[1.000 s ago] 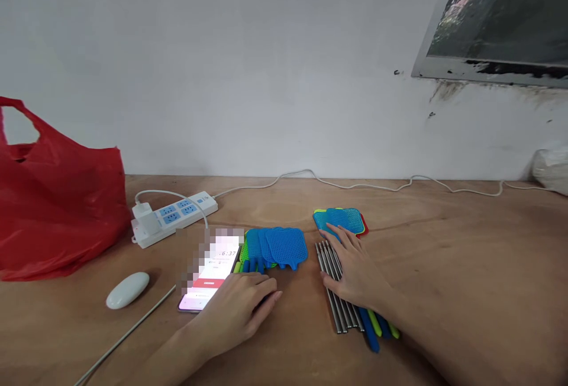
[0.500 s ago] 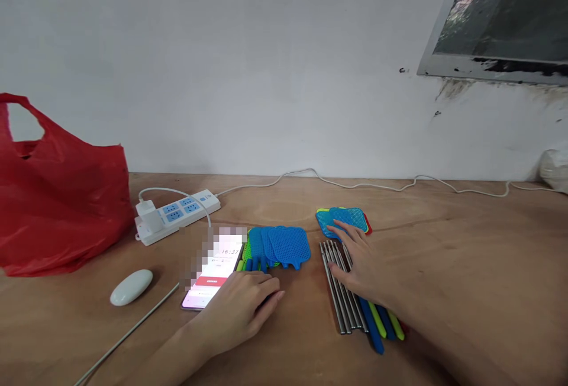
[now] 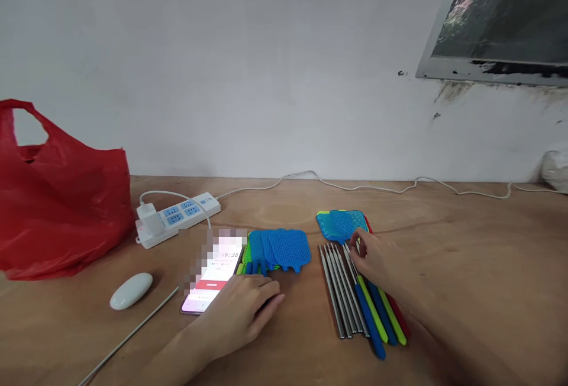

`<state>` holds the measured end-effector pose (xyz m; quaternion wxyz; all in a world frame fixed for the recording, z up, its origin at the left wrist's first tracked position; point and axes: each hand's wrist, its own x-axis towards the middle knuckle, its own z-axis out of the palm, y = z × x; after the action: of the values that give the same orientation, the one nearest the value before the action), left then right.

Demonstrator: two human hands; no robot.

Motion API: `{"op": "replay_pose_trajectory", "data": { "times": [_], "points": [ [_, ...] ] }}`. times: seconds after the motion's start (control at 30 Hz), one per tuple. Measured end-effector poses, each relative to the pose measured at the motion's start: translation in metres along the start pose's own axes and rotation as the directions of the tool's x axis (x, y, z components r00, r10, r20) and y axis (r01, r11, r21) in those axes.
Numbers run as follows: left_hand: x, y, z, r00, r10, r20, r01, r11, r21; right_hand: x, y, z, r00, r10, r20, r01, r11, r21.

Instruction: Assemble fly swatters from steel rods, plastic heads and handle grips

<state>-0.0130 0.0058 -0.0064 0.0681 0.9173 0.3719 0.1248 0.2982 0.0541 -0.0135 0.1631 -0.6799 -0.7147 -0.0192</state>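
Note:
My left hand (image 3: 242, 312) lies flat on the wooden table (image 3: 465, 256), fingers loosely together, just below a fanned pile of blue and green mesh swatter heads (image 3: 279, 248) and beside a lit phone (image 3: 213, 276). My right hand (image 3: 377, 259) has its fingers curled in a pinch at the top of a row of metal rods (image 3: 339, 288) with blue, green and red handles (image 3: 377, 321). A second stack of blue mesh heads (image 3: 339, 223) lies just above that hand.
A red plastic bag (image 3: 57, 196) stands at the left. A white power strip (image 3: 177, 217) with a charger and cable runs along the back. A white oval device (image 3: 131, 290) lies near the phone. A white bag (image 3: 554, 170) sits at the far right.
My right hand has slid right and curled from lying flat over the rods into a pinch at their upper ends, uncovering the coloured handles. My left hand has stayed put.

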Motion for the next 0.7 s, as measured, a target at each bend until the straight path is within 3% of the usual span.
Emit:
{"op": "replay_pose_trajectory", "data": {
  "times": [0.23, 0.7],
  "points": [
    [0.001, 0.000, 0.000, 1.000, 0.013, 0.000, -0.013, 1.000, 0.003, 0.006, 0.028, 0.004, 0.992, 0.125, -0.003, -0.125, 0.985, -0.119],
    [0.001, 0.000, 0.001, 0.999, 0.039, 0.008, -0.040, 0.998, 0.044, 0.012, 0.053, 0.025, 0.997, 0.060, 0.048, -0.059, 0.998, -0.019]
  ]
}}
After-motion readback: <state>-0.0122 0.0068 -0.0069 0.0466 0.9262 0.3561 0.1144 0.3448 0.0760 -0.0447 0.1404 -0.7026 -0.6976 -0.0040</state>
